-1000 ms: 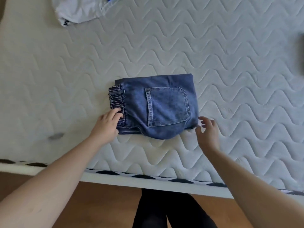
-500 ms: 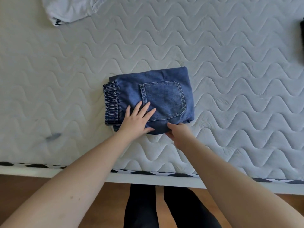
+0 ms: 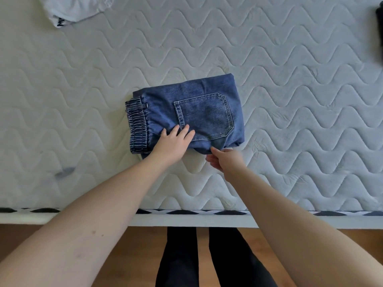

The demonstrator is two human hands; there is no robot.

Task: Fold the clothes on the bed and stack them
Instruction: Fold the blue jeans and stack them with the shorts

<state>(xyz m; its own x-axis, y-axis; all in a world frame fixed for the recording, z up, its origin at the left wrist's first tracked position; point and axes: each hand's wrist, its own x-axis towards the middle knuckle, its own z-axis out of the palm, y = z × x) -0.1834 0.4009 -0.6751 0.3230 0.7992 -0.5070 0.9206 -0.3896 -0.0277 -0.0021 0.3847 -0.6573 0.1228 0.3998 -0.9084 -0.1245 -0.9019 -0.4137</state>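
Note:
A pair of blue jeans (image 3: 199, 100) lies folded into a compact rectangle on the white quilted mattress (image 3: 290, 79), back pocket up and elastic waistband at the left. My left hand (image 3: 173, 145) rests flat on the near left part of the jeans, fingers spread beside the pocket. My right hand (image 3: 224, 159) is at the near edge of the jeans, its fingertips touching the fold; whether it pinches the cloth cannot be told.
A white garment (image 3: 72, 8) lies bunched at the far left of the mattress. A dark item (image 3: 379, 30) shows at the right edge. The mattress edge (image 3: 269, 214) runs near me, with wooden floor and my dark-clad legs below.
My left hand moved from the waistband onto the jeans near the pocket. My right hand moved left from the right corner to the near edge. The jeans stayed folded.

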